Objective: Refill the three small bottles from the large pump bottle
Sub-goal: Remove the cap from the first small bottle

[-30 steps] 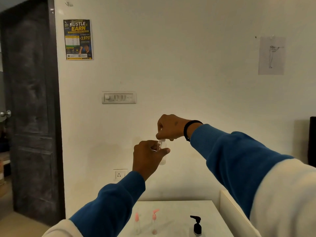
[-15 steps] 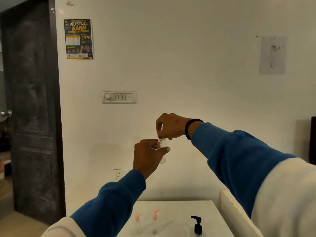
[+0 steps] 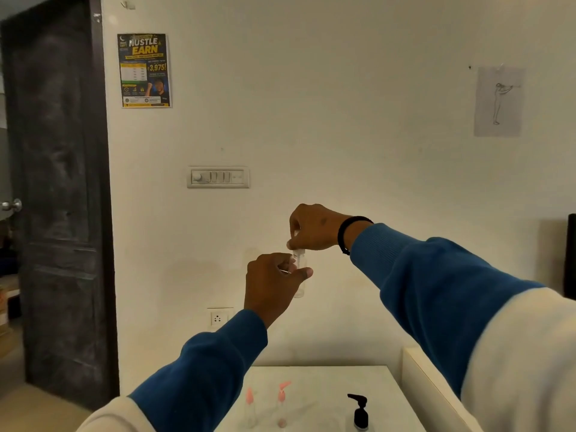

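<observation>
Your left grip is clamped round one small clear bottle, held up in the air; your right grip pinches its cap from just above. You seem to be unscrewing it. Well below on the bench stand two pink-capped bottles and one black pump bottle.

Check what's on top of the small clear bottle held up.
The right hand pinches at the neck of the small clear bottle, held by the left hand. Fingers cover any cap there.
</observation>
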A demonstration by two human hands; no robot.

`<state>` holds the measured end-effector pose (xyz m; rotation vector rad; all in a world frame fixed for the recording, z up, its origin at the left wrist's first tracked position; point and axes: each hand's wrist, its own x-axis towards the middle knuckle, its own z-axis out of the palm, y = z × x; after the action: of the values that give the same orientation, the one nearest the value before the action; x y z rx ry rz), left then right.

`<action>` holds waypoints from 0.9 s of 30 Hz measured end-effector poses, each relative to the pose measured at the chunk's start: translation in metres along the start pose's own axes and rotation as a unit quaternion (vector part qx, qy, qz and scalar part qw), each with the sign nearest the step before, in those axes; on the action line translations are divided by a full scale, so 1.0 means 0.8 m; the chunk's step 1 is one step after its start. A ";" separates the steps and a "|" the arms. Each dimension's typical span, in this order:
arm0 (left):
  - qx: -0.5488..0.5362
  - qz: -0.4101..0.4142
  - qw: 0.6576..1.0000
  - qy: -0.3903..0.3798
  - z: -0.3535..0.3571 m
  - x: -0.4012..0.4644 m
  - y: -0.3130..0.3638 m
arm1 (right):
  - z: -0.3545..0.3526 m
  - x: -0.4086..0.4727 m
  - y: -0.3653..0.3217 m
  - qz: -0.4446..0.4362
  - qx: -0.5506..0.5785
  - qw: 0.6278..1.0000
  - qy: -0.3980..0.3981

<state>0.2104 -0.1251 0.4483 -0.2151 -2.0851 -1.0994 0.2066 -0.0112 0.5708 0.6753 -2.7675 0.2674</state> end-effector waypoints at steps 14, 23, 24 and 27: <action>-0.006 -0.002 1.000 0.009 0.006 -0.001 -0.003 | -0.005 -0.005 -0.006 0.008 0.005 1.000 -0.009; -0.017 -0.008 1.000 0.019 0.005 -0.001 -0.006 | -0.003 -0.005 -0.006 0.016 -0.003 1.000 0.014; -0.016 -0.006 1.000 0.017 0.004 -0.001 -0.005 | -0.001 -0.004 -0.003 0.018 -0.001 1.000 0.016; -0.010 -0.003 1.000 0.009 0.004 -0.002 -0.004 | -0.001 -0.003 0.001 0.015 0.003 1.000 -0.003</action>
<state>0.2083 -0.1241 0.4441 -0.2085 -2.0611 -1.1210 0.2087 -0.0092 0.5706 0.6364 -2.7856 0.2802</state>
